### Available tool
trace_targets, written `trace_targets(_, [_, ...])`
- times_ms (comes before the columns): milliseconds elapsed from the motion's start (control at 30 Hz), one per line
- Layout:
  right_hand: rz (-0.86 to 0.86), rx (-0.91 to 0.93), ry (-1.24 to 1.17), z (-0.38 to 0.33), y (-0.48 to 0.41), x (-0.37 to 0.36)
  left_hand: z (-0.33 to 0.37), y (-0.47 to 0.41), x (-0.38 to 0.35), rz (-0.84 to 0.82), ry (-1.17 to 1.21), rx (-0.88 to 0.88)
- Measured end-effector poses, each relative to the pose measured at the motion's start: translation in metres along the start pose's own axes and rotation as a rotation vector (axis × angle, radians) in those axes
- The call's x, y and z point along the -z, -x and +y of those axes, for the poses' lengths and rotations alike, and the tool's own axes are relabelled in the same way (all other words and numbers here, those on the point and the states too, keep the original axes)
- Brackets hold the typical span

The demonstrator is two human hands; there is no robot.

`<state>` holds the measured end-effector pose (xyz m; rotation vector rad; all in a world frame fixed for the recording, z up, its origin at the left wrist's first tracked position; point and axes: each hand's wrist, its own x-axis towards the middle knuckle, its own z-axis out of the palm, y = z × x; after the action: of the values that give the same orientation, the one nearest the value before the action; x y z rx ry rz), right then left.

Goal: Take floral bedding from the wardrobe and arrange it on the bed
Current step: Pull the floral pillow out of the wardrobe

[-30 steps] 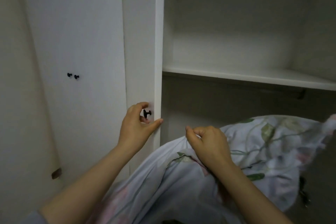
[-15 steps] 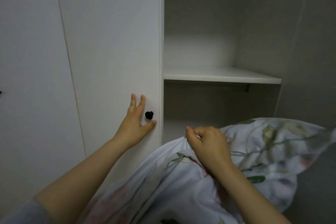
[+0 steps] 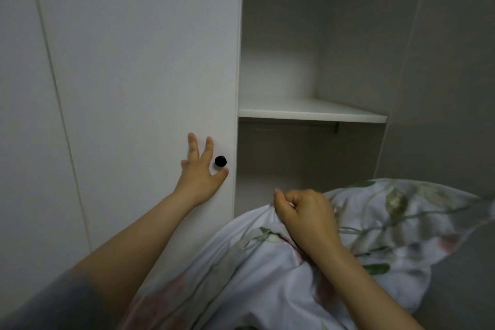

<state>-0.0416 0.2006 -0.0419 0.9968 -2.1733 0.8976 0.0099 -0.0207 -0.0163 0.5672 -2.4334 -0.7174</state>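
The floral bedding, white with green leaves and pink blooms, is bundled low in front of me, below the wardrobe opening. My right hand grips a bunched fold of it at the top. My left hand lies flat with straight fingers against the white wardrobe door, just left of its black knob. The thumb sits under the knob.
The wardrobe compartment stands partly open, with a white shelf and a hanging rail under it. Another white door panel is on the left. A grey wall or side panel is on the right.
My left hand let go of the knob and now presses flat on the door, which has swung further towards shut. The right hand keeps its grip on the bedding.
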Motion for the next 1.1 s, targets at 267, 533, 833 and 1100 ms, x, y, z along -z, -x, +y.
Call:
trace_targets(267, [0.013, -0.036, 0.024, 0.0, 0.002, 0.002, 0.004, -0.019, -0.004, -0.045, -0.003, 0.024])
trace_targets(533, [0.029, -0.062, 0.056, -0.001, 0.004, 0.005, 0.001, -0.034, -0.007, -0.051, -0.015, 0.028])
trace_targets(833, [0.059, -0.089, 0.06, -0.009, 0.011, 0.012, 0.006, -0.014, 0.005, -0.043, 0.2, -0.02])
trace_targets(1100, [0.117, -0.199, 0.065, -0.015, 0.022, 0.024, 0.023, 0.096, 0.006, -0.272, 0.29, -0.049])
